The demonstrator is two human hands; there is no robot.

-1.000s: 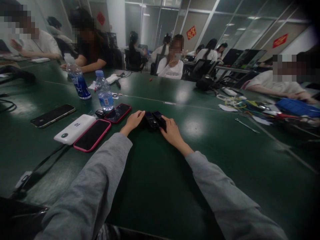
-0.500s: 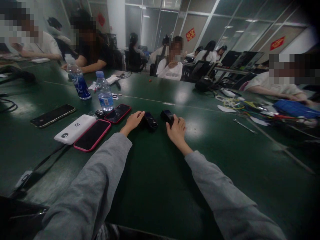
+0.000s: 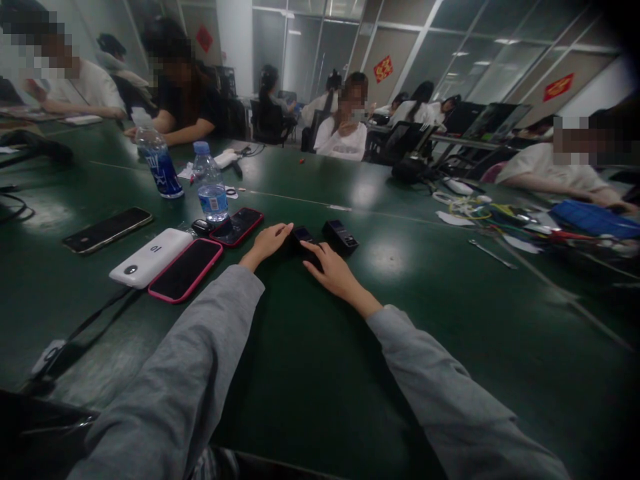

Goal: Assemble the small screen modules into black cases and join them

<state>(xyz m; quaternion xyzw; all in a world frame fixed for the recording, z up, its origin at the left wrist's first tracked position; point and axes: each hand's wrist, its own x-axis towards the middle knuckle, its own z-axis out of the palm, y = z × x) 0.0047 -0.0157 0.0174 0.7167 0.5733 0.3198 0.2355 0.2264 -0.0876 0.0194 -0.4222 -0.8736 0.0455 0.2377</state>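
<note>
Two small black boxy devices, each with a little screen and buttons, lie side by side on the dark green table (image 3: 300,373). Beside the left black device (image 3: 303,235) rests my left hand (image 3: 271,241), fingers stretched out and tips at its left edge. My right hand (image 3: 331,268) reaches over the near end of that same device, index finger extended onto it and thumb apart; it covers the buttons. The right black device (image 3: 341,236) stands free just beyond my right hand, its buttons showing.
Left of my hands are a red-edged phone (image 3: 237,227), a pink-cased phone (image 3: 186,270), a white power bank (image 3: 151,257), a black phone (image 3: 107,230) and two bottles, one a water bottle (image 3: 211,187). A wrench (image 3: 493,255) and tangled cables (image 3: 470,203) lie right. Other people sit around.
My right hand has let go of the right device and moved left onto the left device. My left hand has stayed at the left device's edge.
</note>
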